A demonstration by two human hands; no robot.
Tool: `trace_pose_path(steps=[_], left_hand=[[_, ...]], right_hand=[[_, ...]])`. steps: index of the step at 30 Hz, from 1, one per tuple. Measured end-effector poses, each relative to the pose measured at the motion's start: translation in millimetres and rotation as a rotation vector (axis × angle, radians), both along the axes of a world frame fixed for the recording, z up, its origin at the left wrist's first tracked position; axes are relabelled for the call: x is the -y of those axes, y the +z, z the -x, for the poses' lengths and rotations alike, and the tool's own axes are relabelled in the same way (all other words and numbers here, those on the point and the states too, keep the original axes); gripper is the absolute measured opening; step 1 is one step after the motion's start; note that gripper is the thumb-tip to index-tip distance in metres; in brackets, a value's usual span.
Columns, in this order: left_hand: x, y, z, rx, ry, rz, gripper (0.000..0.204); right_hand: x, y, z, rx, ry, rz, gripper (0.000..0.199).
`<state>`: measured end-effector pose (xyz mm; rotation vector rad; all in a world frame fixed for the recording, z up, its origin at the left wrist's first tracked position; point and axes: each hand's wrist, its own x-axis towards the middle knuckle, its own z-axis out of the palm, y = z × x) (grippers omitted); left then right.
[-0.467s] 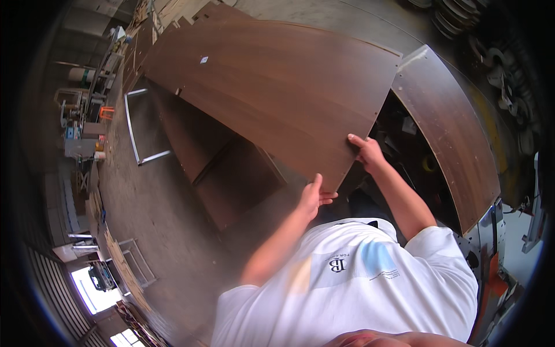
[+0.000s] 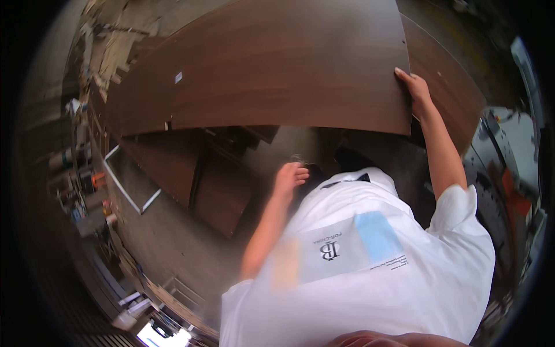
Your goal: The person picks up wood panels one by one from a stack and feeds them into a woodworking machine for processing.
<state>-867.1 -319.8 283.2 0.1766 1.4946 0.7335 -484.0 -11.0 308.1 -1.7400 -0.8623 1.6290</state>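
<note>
While the right hand (image 2: 417,91) holds the large brown panel (image 2: 272,69) by its right edge, the left hand (image 2: 288,180) hangs below the panel's near edge, apart from it. The right arm reaches up and forward, its forearm (image 2: 446,141) slanting a little leftward from the white sleeve (image 2: 471,214) to the wrist. That hand is closed over the edge in a pinch: the thumb lies on the upper face near the corner, and the other fingers go behind the board, where their exact placement is hidden.

The left arm is bent, its slightly blurred forearm (image 2: 265,237) rising in front of the body and leaning to the right. Its fingers are loosely curled and point to the right; whether anything small sits within the curl, I cannot tell.

The panel spans the upper middle of the view, tilted, with a small white label (image 2: 178,77) on its face toward the left. Past its right edge, behind the right hand, shows another brown board (image 2: 448,87). Beneath the panel, more brown boards (image 2: 222,188) sit low by the grey floor (image 2: 173,248), and left of them is a pale angular frame (image 2: 124,185).
</note>
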Motion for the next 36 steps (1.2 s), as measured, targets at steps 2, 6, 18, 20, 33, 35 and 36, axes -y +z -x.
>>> trace_pose_path(steps=[2,6,18,20,33,35,36], left_hand=[[-5,-2,2,-0.063,-0.018,0.040,0.027],[-28,-15,1,-0.030,-0.127,0.039,0.030],[-90,-23,-24,-0.066,-0.387,-0.084,0.034],[-90,-19,-24,-0.083,-0.407,-0.082,0.032],[-79,-72,-17,-0.044,-0.692,-0.113,0.031],[-79,-78,-19,-0.043,-0.642,-0.126,0.029],[-81,-81,-22,-0.108,-0.701,-0.150,0.031]], right_hand=[[7,2,-36,0.065,-0.038,0.007,0.048],[16,16,-83,0.066,-0.103,0.052,0.046],[126,6,-110,0.045,-0.045,0.126,0.047],[141,1,-103,-0.022,-0.142,0.076,0.048],[208,32,-110,0.235,-0.503,-0.249,0.028],[211,45,-139,0.339,-0.495,-0.314,0.023],[210,50,-154,0.364,-0.536,-0.347,0.024]])
